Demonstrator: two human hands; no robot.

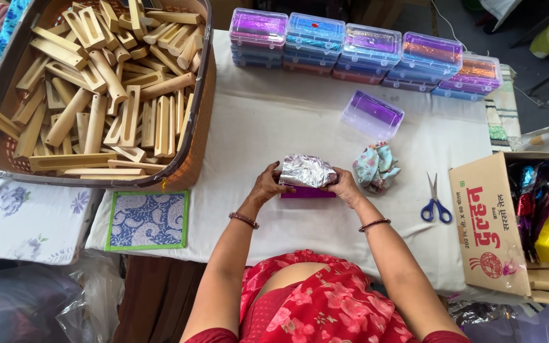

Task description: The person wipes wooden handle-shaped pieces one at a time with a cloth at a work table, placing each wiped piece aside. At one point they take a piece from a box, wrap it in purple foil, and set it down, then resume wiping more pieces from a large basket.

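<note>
Silver foil bundle [307, 170] sits clasped between our left hand [268, 184] and right hand [344, 185], fingers closed on its ends, over a purple sheet [306, 192] on the white cloth-covered table [287, 121].

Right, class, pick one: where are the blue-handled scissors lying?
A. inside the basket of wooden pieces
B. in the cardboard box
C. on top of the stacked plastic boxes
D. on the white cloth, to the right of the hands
D: the scissors lie flat on the white cloth, between the right hand and the cardboard box.
</note>
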